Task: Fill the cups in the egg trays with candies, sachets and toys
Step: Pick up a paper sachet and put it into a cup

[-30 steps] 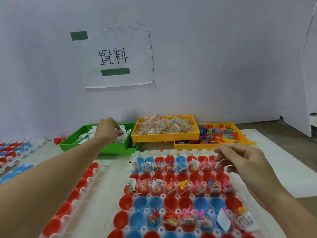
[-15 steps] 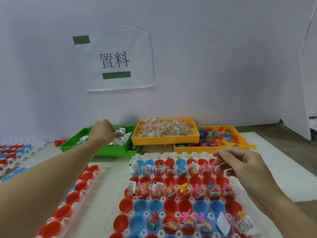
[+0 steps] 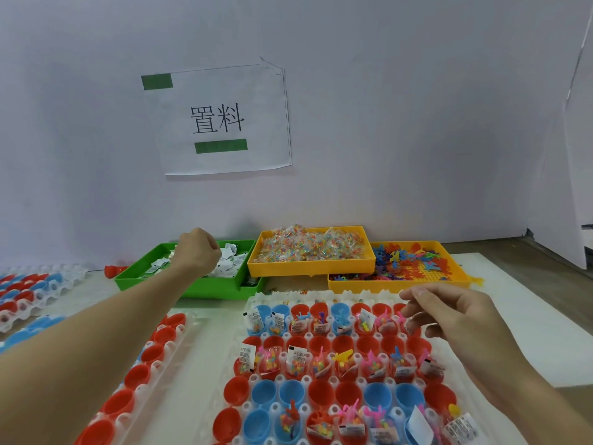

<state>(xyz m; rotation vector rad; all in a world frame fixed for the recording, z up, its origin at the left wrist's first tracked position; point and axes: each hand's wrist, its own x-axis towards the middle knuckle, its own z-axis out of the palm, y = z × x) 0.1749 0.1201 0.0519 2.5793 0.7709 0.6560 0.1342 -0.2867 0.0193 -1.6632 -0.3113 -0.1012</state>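
Note:
The clear egg tray (image 3: pixel 321 296) in front of me holds red and blue cups; its far rows carry sachets, candies and toys, while a row nearer to me stands bare. My left hand (image 3: pixel 197 250) reaches into the green tray (image 3: pixel 205 289) of white sachets (image 3: pixel 232 252), fingers curled into a fist on the pile. My right hand (image 3: pixel 449 319) hovers above the tray's far right cups, fingers loosely apart, with nothing in it. Candy packets fill the yellow tray (image 3: pixel 311 268). The orange tray (image 3: pixel 385 285) holds plastic toys (image 3: pixel 414 261).
A second egg tray (image 3: pixel 141 374) of red cups lies under my left forearm. More trays of red and blue cups (image 3: pixel 29 290) sit at the far left. A loose red cup (image 3: pixel 112 270) lies beside the green tray. A wall with a paper sign (image 3: pixel 221 120) stands behind.
My left hand has turned and closed into a fist in the green tray. My right hand has stayed over the far right cups, fingers a little more spread.

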